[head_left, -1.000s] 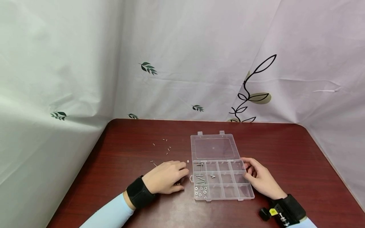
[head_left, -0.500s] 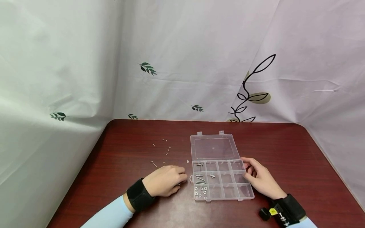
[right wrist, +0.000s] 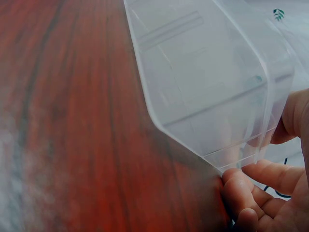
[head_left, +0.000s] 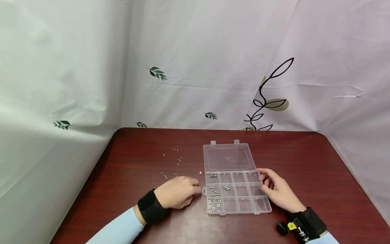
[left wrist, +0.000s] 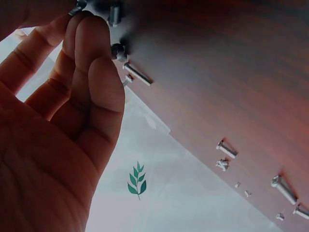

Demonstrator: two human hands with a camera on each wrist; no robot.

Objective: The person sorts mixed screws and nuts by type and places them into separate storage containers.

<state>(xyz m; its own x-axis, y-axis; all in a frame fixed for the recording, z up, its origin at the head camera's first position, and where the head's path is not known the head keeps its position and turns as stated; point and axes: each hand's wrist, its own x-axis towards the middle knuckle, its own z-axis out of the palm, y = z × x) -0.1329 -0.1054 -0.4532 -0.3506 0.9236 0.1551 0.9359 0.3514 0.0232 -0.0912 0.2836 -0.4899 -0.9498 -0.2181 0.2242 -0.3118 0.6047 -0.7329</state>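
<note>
In the head view my left hand (head_left: 179, 192) is low over the table, left of a clear plastic compartment box (head_left: 238, 192). Its fingers are curled, and in the left wrist view a small metal screw (left wrist: 78, 7) shows between thumb and fingertips, partly hidden. Loose screws (left wrist: 137, 73) lie beyond these fingers. My right hand (head_left: 281, 193) holds the right side of the box, with thumb and fingers at its edge; the right wrist view shows fingertips (right wrist: 239, 186) against the box's corner. Screws (head_left: 214, 192) and washers (head_left: 214, 205) sit in the left compartments.
The box's lid (head_left: 230, 157) lies folded back, away from me. Several small screws (head_left: 165, 176) are scattered left of the box, beyond my left hand. A tiny light piece (head_left: 200, 173) sits near the box's left side. Patterned cloth (head_left: 189, 67) hangs behind the table (head_left: 137, 142).
My left hand first drew slightly down and its fingers curled in, uncovering a small screw behind it; then it shifted slightly right. The right hand and the box stay in place.
</note>
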